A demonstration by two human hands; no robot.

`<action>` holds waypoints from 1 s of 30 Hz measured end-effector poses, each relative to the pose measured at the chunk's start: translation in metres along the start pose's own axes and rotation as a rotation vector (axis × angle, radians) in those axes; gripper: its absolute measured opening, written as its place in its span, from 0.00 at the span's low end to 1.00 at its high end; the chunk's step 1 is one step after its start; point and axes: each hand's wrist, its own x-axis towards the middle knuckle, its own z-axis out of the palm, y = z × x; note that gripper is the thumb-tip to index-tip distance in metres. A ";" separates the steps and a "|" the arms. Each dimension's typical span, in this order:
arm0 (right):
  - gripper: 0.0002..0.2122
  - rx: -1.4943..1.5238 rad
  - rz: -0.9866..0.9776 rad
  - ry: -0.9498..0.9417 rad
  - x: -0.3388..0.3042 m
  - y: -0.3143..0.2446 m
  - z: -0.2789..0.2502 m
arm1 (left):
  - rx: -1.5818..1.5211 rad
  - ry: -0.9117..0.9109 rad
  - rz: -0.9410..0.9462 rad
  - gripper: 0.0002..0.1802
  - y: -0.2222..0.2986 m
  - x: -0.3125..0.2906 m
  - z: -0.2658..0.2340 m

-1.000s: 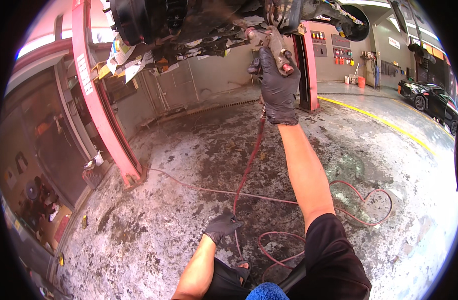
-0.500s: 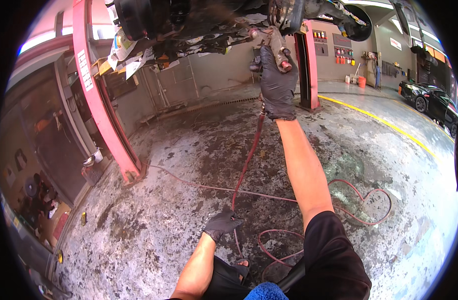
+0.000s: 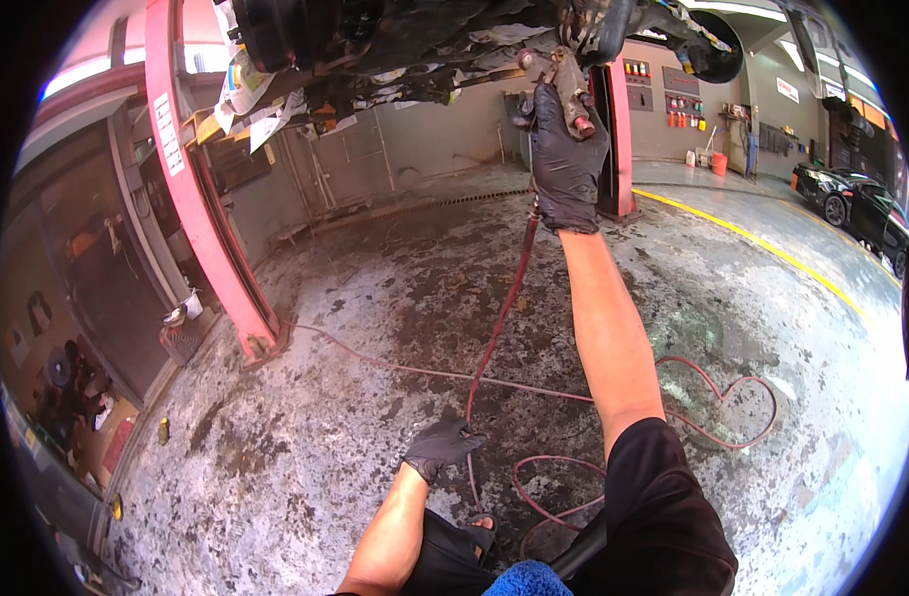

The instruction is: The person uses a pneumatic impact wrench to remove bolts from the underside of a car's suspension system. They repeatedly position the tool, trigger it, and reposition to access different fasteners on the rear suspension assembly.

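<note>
My right hand (image 3: 571, 164), in a black glove, is raised at the upper middle and closed around a stained metal spray gun (image 3: 566, 84). A dark, bottle-like part sits at the gun's upper end, close under the raised car (image 3: 405, 50). From the gun's lower end a red air hose (image 3: 509, 298) hangs toward the floor. Low in front of me, my left hand (image 3: 440, 447), also gloved in black, is closed around this hose. Sheets of paper (image 3: 246, 84) cover parts of the car's underside.
Red lift posts (image 3: 201, 209) stand at left and right (image 3: 618, 149). Loops of hose (image 3: 743, 437) lie across the stained floor. A dark car (image 3: 852, 204) is parked at the far right, beyond a yellow floor line (image 3: 753, 243). An orange bucket (image 3: 719, 163) stands by the back wall.
My right hand and the spray gun have shifted a little to the right beneath the car, and the hose's upper part has swung with them. My left hand has barely moved.
</note>
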 end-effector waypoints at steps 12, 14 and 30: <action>0.10 -0.039 -0.023 -0.135 0.039 -0.018 0.037 | 0.005 -0.033 0.015 0.34 0.006 0.002 0.000; 0.12 0.003 -0.005 -0.122 0.056 -0.015 0.046 | 0.007 -0.043 0.004 0.34 0.008 0.003 -0.002; 0.10 0.311 -0.131 -0.209 0.080 0.016 0.067 | -0.014 -0.003 0.046 0.36 0.005 0.004 -0.004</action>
